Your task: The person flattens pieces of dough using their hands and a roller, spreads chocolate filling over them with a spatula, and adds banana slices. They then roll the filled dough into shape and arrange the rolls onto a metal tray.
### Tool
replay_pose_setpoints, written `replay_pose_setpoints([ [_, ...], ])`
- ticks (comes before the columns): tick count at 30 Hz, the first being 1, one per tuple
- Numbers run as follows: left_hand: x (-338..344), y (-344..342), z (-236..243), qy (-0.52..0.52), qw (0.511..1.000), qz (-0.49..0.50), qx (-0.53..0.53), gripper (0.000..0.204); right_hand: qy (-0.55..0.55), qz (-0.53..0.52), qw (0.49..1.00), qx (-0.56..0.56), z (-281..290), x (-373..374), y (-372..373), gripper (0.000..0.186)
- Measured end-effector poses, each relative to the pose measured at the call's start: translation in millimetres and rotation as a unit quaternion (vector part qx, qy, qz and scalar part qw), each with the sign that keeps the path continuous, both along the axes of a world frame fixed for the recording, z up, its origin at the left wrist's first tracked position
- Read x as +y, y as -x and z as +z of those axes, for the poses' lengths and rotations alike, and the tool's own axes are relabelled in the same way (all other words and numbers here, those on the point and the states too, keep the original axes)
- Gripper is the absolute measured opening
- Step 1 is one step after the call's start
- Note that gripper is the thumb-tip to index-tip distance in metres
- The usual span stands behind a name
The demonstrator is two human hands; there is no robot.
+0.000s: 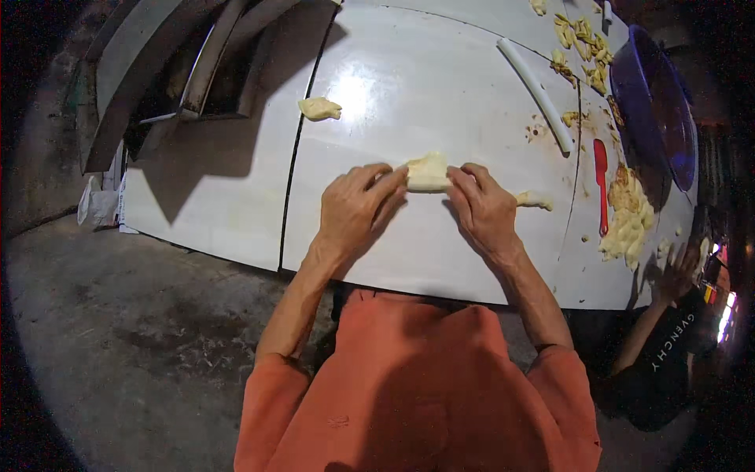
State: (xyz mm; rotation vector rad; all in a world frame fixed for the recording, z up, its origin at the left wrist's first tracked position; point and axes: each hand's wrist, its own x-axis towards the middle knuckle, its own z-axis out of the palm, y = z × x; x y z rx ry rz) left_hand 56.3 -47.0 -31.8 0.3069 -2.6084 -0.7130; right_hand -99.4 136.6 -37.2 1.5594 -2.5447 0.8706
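Observation:
A small flat piece of pale dough (428, 173) lies on the white tabletop in front of me, its near edge looking folded or rolled. My left hand (355, 206) pinches its left end, with fingers bent and closed. At the opposite end, my right hand (484, 211) holds the dough in the same way, thumb and fingers drawn together. Just beyond the right hand rests a thin strip of dough (536, 200). Farther off to the left is another loose dough piece (320, 108), touched by neither hand.
A white rod (536, 98) lies at the far right. Beyond it are a red knife-like tool (602, 185), a dough mass with brown smears (629, 216), several dough pieces (583, 39) and a purple basin (633, 102). Dark metal trays (200, 75) stand far left. A co-worker (664, 354) is at right.

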Motion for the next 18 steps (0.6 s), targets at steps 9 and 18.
replay_pose_setpoints([
  [9,-7.3,8.7,4.6,0.02,1.0,0.007,0.019,0.022,-0.054,0.036,0.998,0.0,13.1,-10.4,12.0,0.032],
  [18,-4.8,22.6,4.2,0.029,0.998,0.057,-0.003,0.028,-0.03,0.038,0.998,0.051,6.3,-18.4,18.6,0.034],
])
